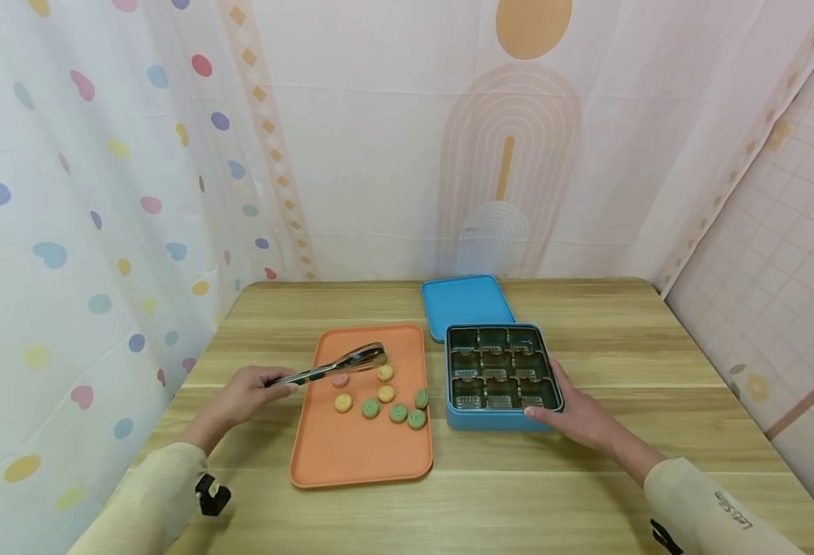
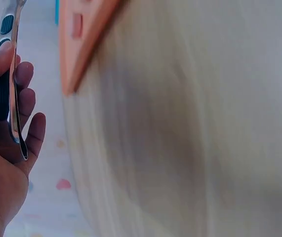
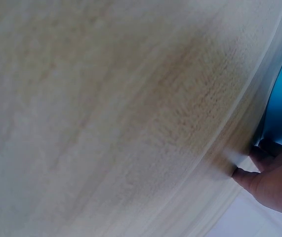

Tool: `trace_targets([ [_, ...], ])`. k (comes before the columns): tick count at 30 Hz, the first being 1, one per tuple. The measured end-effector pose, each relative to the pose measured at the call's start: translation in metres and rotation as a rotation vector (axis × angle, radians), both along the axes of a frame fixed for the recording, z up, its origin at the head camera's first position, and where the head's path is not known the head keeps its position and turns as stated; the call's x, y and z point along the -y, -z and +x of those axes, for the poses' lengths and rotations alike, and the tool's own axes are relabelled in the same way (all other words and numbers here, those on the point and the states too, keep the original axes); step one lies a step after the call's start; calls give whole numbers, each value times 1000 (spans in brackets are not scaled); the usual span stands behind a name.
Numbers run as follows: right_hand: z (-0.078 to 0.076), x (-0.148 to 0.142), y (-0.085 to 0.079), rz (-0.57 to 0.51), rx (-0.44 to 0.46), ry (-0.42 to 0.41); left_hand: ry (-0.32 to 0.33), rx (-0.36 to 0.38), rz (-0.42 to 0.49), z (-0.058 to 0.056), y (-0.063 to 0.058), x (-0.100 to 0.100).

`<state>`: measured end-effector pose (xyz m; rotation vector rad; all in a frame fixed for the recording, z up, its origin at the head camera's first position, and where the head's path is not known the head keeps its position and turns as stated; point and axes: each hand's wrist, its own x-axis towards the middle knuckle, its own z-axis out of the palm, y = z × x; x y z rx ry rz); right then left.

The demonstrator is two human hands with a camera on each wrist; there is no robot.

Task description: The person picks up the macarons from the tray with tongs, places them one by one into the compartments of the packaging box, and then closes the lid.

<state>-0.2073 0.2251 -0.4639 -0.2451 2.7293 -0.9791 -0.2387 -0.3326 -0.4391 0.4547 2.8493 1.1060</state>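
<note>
My left hand (image 1: pixel 250 395) holds metal tongs (image 1: pixel 331 370) by the handle end, with dark grip pads showing in the left wrist view. The tongs' head hangs over an orange tray (image 1: pixel 358 462). Small macarons lie on that tray: a pink macaron (image 1: pixel 341 380) partly under the tongs, three yellow ones (image 1: pixel 343 402) and several green ones (image 1: pixel 370 408). Nothing can be seen between the tongs' tips. At the right, my right hand (image 1: pixel 583 416) grips the near right corner of a blue box (image 1: pixel 497 420), thumb over its rim. Inside sits a dark insert (image 1: pixel 493 362) with several bare compartments.
A blue lid (image 1: pixel 465 304) lies behind the box, partly hidden by it. Everything stands on a wood-grain table (image 1: pixel 518 493). A patterned curtain (image 1: pixel 379 154) hangs at the back and sides, close behind the table's far edge.
</note>
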Motion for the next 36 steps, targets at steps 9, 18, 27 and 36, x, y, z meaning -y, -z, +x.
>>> trace_targets([
  [9, -2, 1, 1, -14, -10, 0, 81, 21, 77, -6, -11, -46],
  [18, -2, -1, 3, -28, -1, 8, 173, 39, 112, -2, -14, -95],
  [27, -3, -1, 2, -29, -9, 9, 256, 63, 120, 3, -3, -126],
  [36, -4, -2, 4, -39, -7, 15, 249, 60, 112, 3, -2, -130],
])
